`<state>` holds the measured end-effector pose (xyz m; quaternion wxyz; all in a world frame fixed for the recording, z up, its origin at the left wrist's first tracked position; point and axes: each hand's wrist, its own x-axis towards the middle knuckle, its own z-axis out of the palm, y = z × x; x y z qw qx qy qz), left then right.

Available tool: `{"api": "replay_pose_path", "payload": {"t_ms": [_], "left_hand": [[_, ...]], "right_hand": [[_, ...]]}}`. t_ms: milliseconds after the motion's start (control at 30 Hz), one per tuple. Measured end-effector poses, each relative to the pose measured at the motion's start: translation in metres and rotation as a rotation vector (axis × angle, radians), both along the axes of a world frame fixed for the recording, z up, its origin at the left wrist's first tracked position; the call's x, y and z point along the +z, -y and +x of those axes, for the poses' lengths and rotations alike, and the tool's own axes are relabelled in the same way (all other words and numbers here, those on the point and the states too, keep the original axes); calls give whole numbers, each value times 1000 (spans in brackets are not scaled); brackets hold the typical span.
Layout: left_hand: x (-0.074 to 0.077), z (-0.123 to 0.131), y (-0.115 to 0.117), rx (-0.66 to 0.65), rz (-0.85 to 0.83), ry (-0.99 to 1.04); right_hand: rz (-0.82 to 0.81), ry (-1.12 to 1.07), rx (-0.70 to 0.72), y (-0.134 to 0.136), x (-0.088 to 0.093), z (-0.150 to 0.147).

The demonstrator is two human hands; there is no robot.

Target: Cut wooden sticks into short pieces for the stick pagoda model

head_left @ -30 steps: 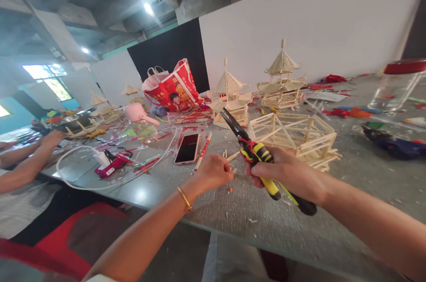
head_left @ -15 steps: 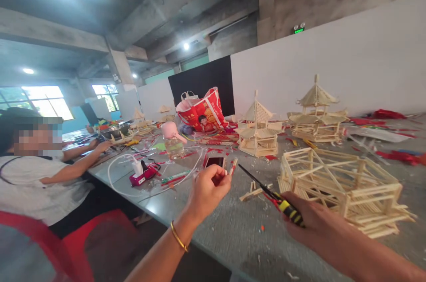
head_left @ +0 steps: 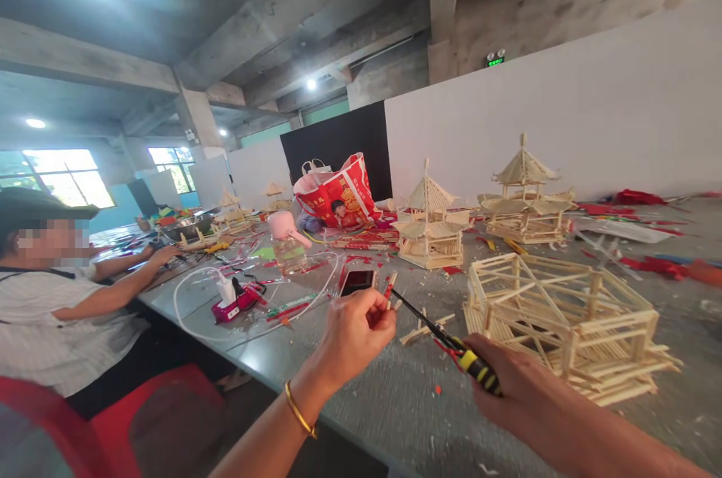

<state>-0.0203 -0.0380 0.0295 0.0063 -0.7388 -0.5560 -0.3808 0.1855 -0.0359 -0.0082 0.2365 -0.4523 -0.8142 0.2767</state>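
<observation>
My left hand, with a gold bracelet on its wrist, pinches a short wooden stick with red on it. My right hand is closed around the black-and-yellow handle of a long thin-bladed tool. The dark blade points up and left, and its tip is at the stick, though I cannot tell if they touch. Beyond the blade lie a few loose stick pieces. An open wooden stick frame stands right beside my right hand.
Two stick-built pavilion models stand behind. A phone, a pink-lidded jug, a tissue pack and a red bag lie across the table. Another person sits at the left, near a red chair.
The tool's tip has come closer to the stick in my left hand. My left hand has turned slightly and shifted a little right and down. The whole view has shifted slightly.
</observation>
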Motion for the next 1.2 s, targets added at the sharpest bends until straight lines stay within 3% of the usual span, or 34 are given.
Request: {"api": "replay_pose_path", "payload": {"t_ms": [333, 433, 500, 633, 733, 867, 1100, 1200], "left_hand": [[-3, 1, -2, 11, 87, -69], [0, 1, -1, 13, 59, -56], [-2, -1, -6, 19, -7, -51], [-14, 1, -32, -10, -208, -139], [-29, 11, -59, -54, -357, -276], [-42, 29, -81, -125, -415, -435], [-25, 21, -90, -142, -418, -439], [-25, 19, -96, -164, -474, -474]], "right_hand": [[-38, -2, -17, 2, 5, -4], [-124, -38, -74, 0, 4, -5], [-242, -201, -102, -3, 3, -4], [-338, -622, -70, -9, 4, 1], [-257, -675, -89, -15, 2, 3], [-227, -662, -96, -21, -3, 4], [-238, -657, -105, -25, -11, 2], [-238, -636, -113, -26, -13, 2]]}}
